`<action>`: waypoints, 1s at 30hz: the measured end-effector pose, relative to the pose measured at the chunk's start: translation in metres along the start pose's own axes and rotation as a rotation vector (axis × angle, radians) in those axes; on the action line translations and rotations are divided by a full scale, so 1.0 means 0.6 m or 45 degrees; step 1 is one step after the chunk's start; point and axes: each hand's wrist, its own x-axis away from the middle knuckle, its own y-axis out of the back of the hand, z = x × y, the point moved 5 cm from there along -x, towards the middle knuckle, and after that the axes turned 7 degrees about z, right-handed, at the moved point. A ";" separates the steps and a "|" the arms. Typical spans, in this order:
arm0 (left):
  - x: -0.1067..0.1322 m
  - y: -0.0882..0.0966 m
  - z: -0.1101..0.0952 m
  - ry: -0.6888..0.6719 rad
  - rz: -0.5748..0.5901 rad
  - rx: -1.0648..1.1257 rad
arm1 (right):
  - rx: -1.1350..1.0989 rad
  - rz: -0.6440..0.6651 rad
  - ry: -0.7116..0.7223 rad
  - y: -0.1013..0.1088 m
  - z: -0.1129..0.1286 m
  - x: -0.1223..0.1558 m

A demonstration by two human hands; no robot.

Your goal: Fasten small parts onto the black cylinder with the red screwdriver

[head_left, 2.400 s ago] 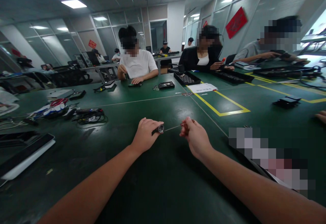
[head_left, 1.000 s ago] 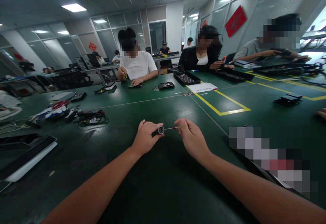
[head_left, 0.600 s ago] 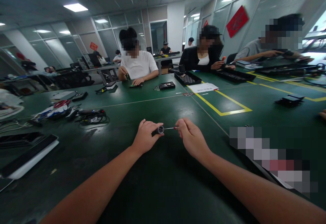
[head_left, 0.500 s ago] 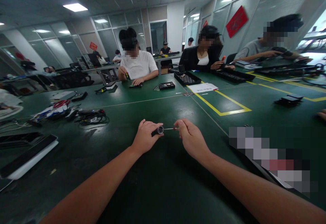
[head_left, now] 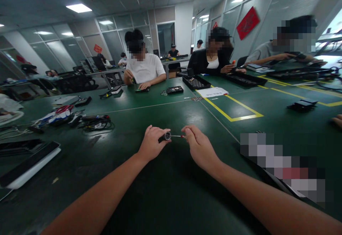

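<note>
One black tube (head_left: pixel 167 136) is gripped in the left hand (head_left: pixel 151 143) above a green table (head_left: pixel 160 192); one thin screwdriver (head_left: pixel 182 136) is pinched in the right hand (head_left: pixel 201 147), its shaft pointed at the tube's rim. The right fingers, curled moments earlier, have been straightened, suggesting small turns. The two hands are held apart.

We can read no words, numbers or brand names. On the green tabletop (head_left: pixel 157 206) we see a flat white paper sheet (head_left: pixel 210 92) with one line of dark characters, too small for us to read. Near it we find a narrow dark-and-light checkered strip (head_left: pixel 197 99). Markings on the large red diamond-shaped wall hanging (head_left: pixel 248 23) and the small red diamond-shaped wall hanging (head_left: pixel 97 48) stay illegible to us.
</note>
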 end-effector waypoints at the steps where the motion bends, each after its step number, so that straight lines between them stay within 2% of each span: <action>1: -0.001 0.000 0.002 0.007 -0.012 0.003 | -0.010 0.016 -0.007 -0.002 0.000 0.001; 6: -0.001 0.000 0.012 0.034 -0.060 0.014 | -0.197 -0.065 0.003 -0.004 -0.009 0.002; 10: 0.002 0.003 0.000 -0.008 -0.081 0.025 | -0.446 -0.164 -0.042 0.000 -0.027 -0.013; 13: 0.002 0.006 -0.015 -0.079 -0.091 -0.033 | -0.673 -0.236 -0.153 0.000 -0.049 -0.026; 16: -0.002 0.003 -0.016 -0.036 -0.042 -0.069 | -0.807 -0.365 -0.280 0.001 -0.070 -0.029; 20: -0.005 -0.003 -0.003 0.059 -0.014 -0.046 | -0.674 -0.391 -0.234 0.003 -0.069 -0.025; 24: -0.003 -0.004 -0.002 0.028 -0.025 -0.067 | -0.580 -0.320 -0.117 0.000 -0.057 -0.023; 30: -0.001 -0.004 -0.012 -0.009 -0.016 -0.077 | -0.427 -0.268 -0.096 0.004 -0.044 -0.023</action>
